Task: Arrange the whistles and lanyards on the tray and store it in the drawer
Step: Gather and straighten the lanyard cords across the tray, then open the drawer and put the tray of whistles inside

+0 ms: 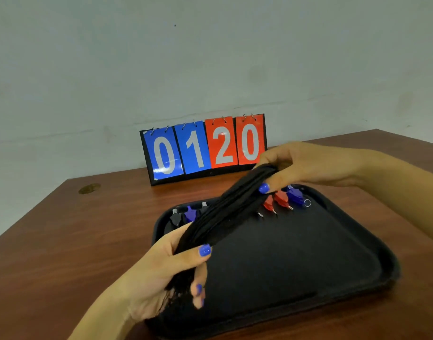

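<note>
Our left hand (161,263) curls round the near end of a black lanyard bundle (222,212), while our right hand (291,165) pinches its far end, so the bundle slants above the black tray (308,261). Beneath our right hand lie red and blue whistles (281,198); beyond our left hand lie grey and blue ones (186,214), partly hidden by the bundle. Behind our right hand, a scoreboard (203,148) reading 0120 stands on the wooden surface (63,229).

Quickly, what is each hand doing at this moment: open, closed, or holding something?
Left hand: closed around the lower end of the black lanyard bundle.
Right hand: closed around the upper end of the same bundle.
</note>
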`<state>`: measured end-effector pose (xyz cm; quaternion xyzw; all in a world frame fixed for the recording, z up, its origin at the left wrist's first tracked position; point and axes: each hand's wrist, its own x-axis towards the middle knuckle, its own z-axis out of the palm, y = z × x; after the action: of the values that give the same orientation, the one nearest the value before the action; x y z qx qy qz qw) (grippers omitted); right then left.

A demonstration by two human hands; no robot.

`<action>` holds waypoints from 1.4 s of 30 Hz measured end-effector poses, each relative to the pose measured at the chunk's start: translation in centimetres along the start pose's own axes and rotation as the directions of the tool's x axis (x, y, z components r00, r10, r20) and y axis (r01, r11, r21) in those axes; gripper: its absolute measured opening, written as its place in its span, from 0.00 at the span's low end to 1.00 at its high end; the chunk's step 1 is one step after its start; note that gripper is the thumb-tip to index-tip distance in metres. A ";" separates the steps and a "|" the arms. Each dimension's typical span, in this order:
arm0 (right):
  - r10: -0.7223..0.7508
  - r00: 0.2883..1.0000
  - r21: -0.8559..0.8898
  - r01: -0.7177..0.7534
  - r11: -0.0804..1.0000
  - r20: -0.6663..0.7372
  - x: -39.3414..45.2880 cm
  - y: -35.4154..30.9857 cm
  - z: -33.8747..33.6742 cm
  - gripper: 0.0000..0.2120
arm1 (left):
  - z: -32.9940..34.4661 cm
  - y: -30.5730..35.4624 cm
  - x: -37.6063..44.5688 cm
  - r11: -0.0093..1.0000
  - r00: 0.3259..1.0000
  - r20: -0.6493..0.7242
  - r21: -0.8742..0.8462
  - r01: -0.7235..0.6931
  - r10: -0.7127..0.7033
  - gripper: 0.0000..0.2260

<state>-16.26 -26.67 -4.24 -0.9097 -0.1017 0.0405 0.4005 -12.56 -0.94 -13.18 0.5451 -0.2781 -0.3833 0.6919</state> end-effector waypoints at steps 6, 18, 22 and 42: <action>0.109 0.993 -0.205 -0.099 0.974 0.038 -3.6 5.4 1.4 0.08 | 1.4 0.1 1.7 0.661 0.967 -0.181 0.750 0.018 0.179 0.16; 0.151 0.988 -0.443 -0.135 0.886 0.001 -5.8 8.8 2.7 0.11 | 0.7 0.3 3.1 -0.015 0.985 -0.135 0.990 0.138 0.105 0.21; 0.176 0.984 -0.424 -0.157 0.892 0.006 -6.5 8.4 2.7 0.15 | 0.3 0.6 1.8 0.009 0.982 -0.167 0.986 0.167 0.084 0.25; -0.226 0.684 -0.220 0.098 0.971 -0.694 -17.1 7.9 7.9 0.12 | 10.5 -3.9 -1.2 -0.107 0.922 0.074 0.994 -0.035 0.381 0.17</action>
<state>-32.98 -29.90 -15.53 -0.8712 -0.0216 -0.3596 0.3337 -22.56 -6.02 -14.29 0.8629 -0.4655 0.1245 0.1522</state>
